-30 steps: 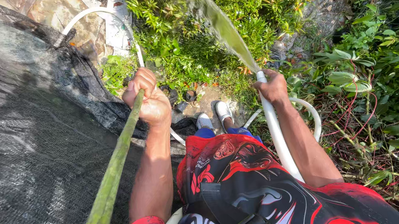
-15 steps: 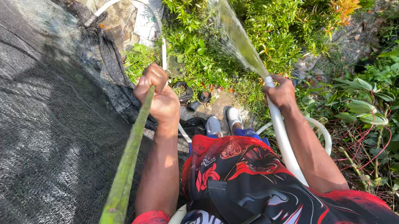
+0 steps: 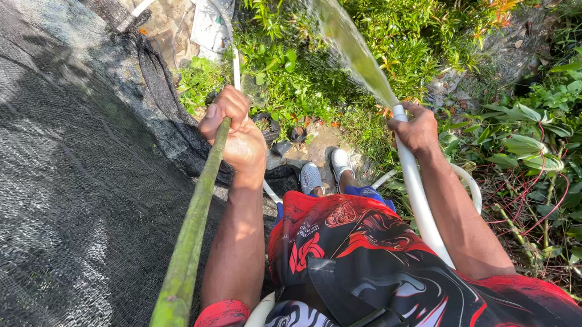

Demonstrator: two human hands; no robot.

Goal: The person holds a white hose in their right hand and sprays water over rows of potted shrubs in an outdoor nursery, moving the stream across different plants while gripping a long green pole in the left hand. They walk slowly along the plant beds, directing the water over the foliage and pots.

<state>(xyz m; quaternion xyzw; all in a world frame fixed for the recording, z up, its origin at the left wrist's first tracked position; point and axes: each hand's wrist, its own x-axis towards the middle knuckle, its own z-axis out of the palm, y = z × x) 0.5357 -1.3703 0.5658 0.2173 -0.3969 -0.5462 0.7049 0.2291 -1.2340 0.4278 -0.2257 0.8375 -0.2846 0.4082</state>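
My right hand grips the end of a white hose, thumb over the mouth. A fan of water sprays up and away onto the green shrubs ahead. My left hand is closed around the top of a green bamboo pole that slants down toward the camera. My white shoes stand on stony ground between the two hands. The hose runs back along my right forearm and past my red and black shirt.
Black shade netting covers the whole left side. More white hose loops over stones at the top centre, and another loop lies by my right elbow. Leafy plants and red stems crowd the right side.
The view has shifted a little; both hands keep their grips. The water jet has swung slightly left across the shrubs.
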